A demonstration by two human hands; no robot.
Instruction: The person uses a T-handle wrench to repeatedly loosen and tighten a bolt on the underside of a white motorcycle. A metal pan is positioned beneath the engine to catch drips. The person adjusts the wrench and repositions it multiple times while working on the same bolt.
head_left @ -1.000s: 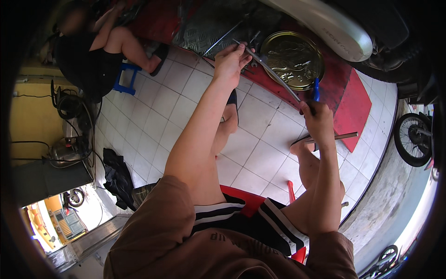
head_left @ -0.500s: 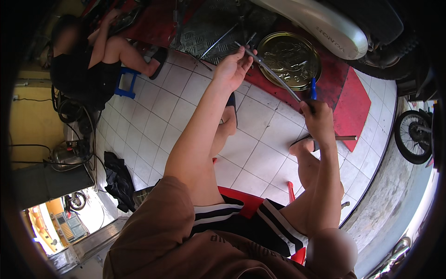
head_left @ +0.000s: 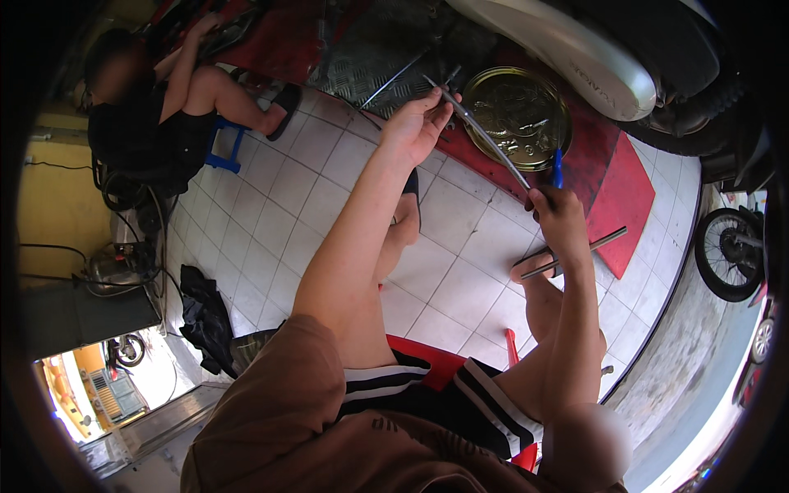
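A long, slim metal T-handle wrench point(head_left: 497, 149) slants between my two hands. My right hand point(head_left: 560, 215) is closed around its shaft, with the crossbar point(head_left: 608, 240) showing beyond the wrist. Near the far end of the shaft, the fingertips of my left hand point(head_left: 417, 125) pinch it, palm turned up. Whether a smaller part sits at that tip cannot be made out. Just past the wrench is a round, gold-coloured metal tray point(head_left: 469, 86) with small metal parts in it. A blue-handled tool point(head_left: 557, 168) leans on the tray's near rim.
A red platform point(head_left: 604, 168) with a dark ribbed metal plate point(head_left: 349, 78) lies ahead. Over its right side hangs a silver motorcycle part point(head_left: 592, 57). At left another person point(head_left: 136, 123) sits on a blue stool point(head_left: 220, 154). Black cloth point(head_left: 204, 316) lies on the tiled floor.
The wrench has turned in my right hand: its crossbar now slants out on both sides of my wrist. Both hands have shifted only slightly.
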